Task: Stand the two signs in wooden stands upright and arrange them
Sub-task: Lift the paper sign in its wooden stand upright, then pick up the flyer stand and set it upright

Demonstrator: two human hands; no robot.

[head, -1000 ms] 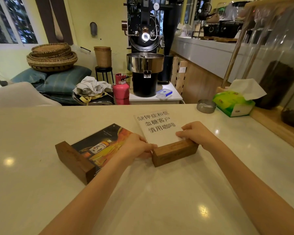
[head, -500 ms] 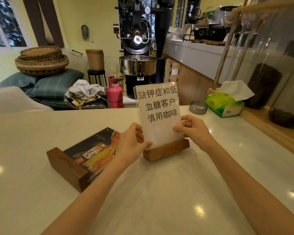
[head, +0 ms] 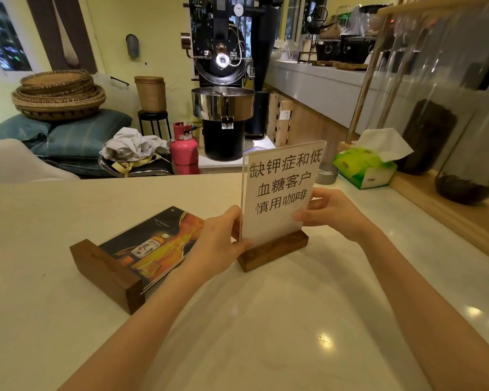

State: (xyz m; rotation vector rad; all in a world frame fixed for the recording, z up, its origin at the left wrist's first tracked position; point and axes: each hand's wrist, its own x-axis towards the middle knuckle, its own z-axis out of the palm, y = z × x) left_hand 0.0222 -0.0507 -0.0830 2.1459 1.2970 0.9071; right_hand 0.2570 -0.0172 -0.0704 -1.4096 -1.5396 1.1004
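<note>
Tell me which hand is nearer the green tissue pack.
Right. The right hand grips the white sign's edge, below-left of the green tissue pack; the left hand holds the opposite edge.

Premises present as a coffee shop with in-house roasting. A black drum coffee roaster [head: 223, 60] with steel cooling tray [head: 223, 103] stands at far centre. A long service counter [head: 322, 80] runs along the right, carrying kettles. Woven baskets [head: 58, 94] are stacked far left.

Two bare forearms, no sleeves visible. Left hand [head: 219, 244] and right hand [head: 332, 214]: no rings, watch or gloves; slender fingers [head: 304, 216] with short nails.
</note>
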